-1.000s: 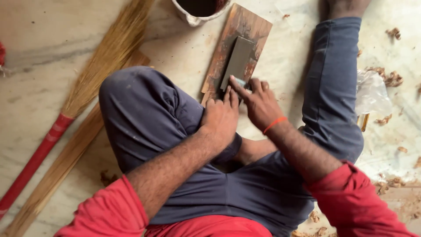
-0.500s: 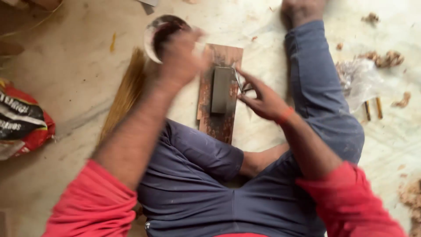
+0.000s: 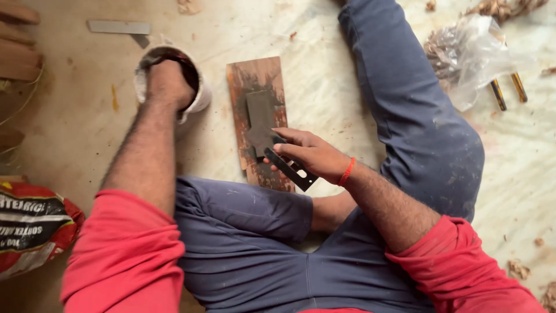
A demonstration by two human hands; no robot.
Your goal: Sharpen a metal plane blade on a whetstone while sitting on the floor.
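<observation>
Sharpening looks partway through, I judge: my right hand is clamped on the flat dark steel blade with a slot, lifted just off the grey rectangular whetstone that lies on a stained reddish wooden board on the floor. My left hand dips into the small white pot; I cannot tell whether its fingers are closed. Wetting comes first, then more strokes.
</observation>
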